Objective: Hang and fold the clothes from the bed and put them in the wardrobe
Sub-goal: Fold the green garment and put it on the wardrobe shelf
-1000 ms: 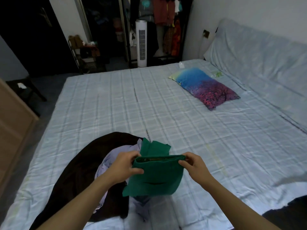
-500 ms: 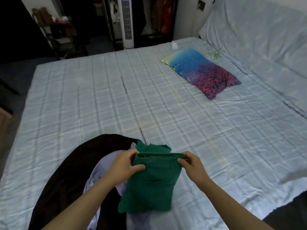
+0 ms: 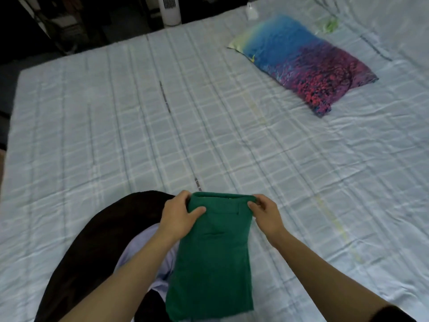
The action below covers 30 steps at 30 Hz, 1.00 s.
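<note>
A green garment (image 3: 212,259), folded lengthwise with a waistband at the top, hangs from both my hands above the near edge of the bed (image 3: 130,126). My left hand (image 3: 180,216) grips the left corner of its waistband, thumb on the front. My right hand (image 3: 264,212) pinches the right corner. Under and left of it lie a dark brown garment (image 3: 92,247) and a pale lilac garment (image 3: 144,252) in a heap on the bed.
A colourful blue-and-purple pillow (image 3: 304,63) lies at the bed's far right. A white tower fan (image 3: 170,10) stands beyond the bed's far edge, beside dark furniture. The sheet is pale blue check.
The green garment has dropped open longer and hangs straighter. My view has tilted down and closer to the bed; both hands keep their hold on the waistband.
</note>
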Motion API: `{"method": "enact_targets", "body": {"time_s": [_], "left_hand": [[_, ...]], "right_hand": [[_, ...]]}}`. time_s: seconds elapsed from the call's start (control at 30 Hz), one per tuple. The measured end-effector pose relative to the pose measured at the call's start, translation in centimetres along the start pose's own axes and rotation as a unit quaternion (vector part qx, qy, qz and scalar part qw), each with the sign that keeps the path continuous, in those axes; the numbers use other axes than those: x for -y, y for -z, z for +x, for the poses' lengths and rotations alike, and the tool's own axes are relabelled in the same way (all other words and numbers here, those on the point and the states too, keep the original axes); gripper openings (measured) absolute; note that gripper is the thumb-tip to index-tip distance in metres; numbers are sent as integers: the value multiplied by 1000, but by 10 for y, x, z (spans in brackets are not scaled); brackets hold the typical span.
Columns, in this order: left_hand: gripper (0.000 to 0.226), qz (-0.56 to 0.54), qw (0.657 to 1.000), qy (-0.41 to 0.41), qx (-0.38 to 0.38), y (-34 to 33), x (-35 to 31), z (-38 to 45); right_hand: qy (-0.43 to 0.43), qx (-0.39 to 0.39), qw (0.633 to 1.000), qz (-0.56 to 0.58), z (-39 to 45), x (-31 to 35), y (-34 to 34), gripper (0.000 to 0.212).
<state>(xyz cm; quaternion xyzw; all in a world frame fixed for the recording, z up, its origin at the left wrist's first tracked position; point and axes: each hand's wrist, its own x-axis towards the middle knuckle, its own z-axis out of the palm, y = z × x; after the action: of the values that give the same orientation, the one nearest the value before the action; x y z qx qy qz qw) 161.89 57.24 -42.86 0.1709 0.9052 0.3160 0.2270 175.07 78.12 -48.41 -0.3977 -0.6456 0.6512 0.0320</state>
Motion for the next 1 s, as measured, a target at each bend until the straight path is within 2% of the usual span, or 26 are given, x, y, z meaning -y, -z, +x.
{"method": "enact_targets", "body": {"time_s": [0.1,0.2,0.27,0.33,0.43,0.57,0.67,0.77,0.87,0.93,1.0], "left_hand": [[37,-5,998,40,-39,-13,17,20],[48,55,996,53,-35,-26,36,19],[47,114,993,20,-23,-32,47,4],[43,180,982,-57,-13,-38,59,-17],[37,239,956,-169,23,-49,76,-51],[46,296,912,-257,123,-68,110,-93],[68,338,887,-254,187,-75,135,-118],[88,382,870,-227,212,-80,153,-136],[101,409,869,-203,189,-88,169,-149],[105,416,868,-207,173,-93,181,-153],[98,406,872,-229,152,-97,188,-155]], "right_hand": [[-47,-25,998,-41,21,-11,-8,34],[-71,-35,987,-141,20,-27,-10,47],[-43,-29,975,-214,10,-45,-10,46],[1,-8,962,-272,-4,-62,-11,44],[95,46,931,-351,-26,-90,-15,36],[141,155,879,-429,-65,-118,-28,29],[154,221,844,-464,-96,-146,-33,44],[132,274,800,-518,-125,-176,-33,75],[149,253,766,-572,-142,-204,-32,89],[185,202,766,-582,-143,-218,-35,84],[218,164,779,-565,-141,-227,-39,69]]}}
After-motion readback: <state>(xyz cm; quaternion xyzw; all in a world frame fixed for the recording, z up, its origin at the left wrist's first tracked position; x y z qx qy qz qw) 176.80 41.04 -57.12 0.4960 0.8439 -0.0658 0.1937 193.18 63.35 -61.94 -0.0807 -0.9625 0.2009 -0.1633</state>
